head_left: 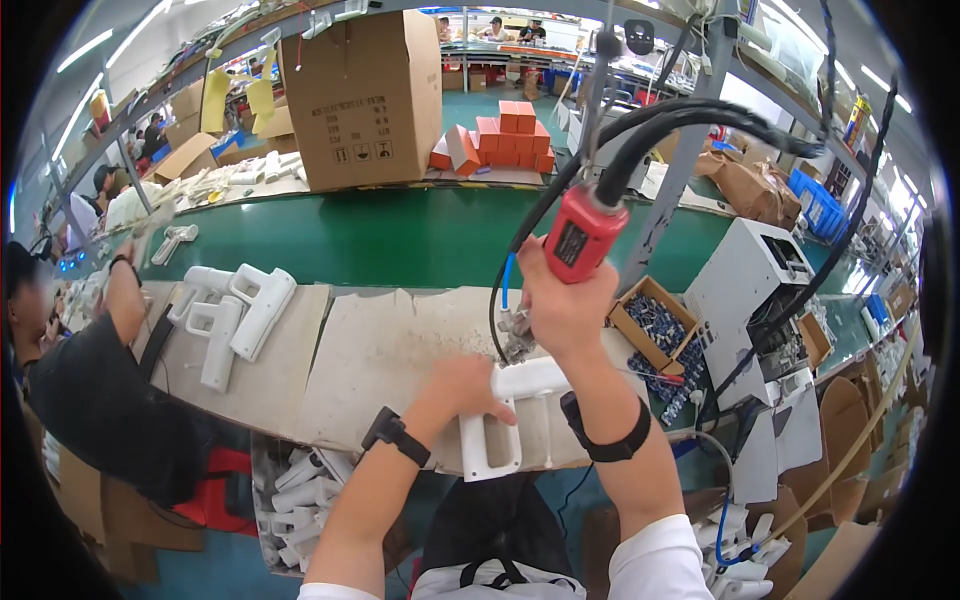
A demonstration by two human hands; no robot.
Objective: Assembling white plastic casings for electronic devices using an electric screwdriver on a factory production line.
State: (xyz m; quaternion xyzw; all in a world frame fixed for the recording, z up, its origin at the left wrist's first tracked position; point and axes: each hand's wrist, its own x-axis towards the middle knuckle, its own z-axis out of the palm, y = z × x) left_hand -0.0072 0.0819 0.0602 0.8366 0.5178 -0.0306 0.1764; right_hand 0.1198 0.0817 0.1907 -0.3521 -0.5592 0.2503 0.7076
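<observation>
My right hand [568,312] is wrapped round a red power screwdriver [582,238], which hangs from above on a cable with a thick black hose. Its lower end is hidden behind my hand and the metal parts beneath. Below it, a white gun-shaped plastic housing [532,378] lies on the cardboard-covered bench [375,350], its looped handle toward me. My left hand [463,388] grips the housing where handle and barrel meet, thumb across the top. Part of the barrel is hidden by my right forearm.
Several white housings [262,312] lie on the left of the bench, near a person in dark clothing [110,400]. A green conveyor belt [400,235] runs behind. To the right are a box of small dark parts [655,325] and a white machine [745,290]. A carton [365,100] stands beyond.
</observation>
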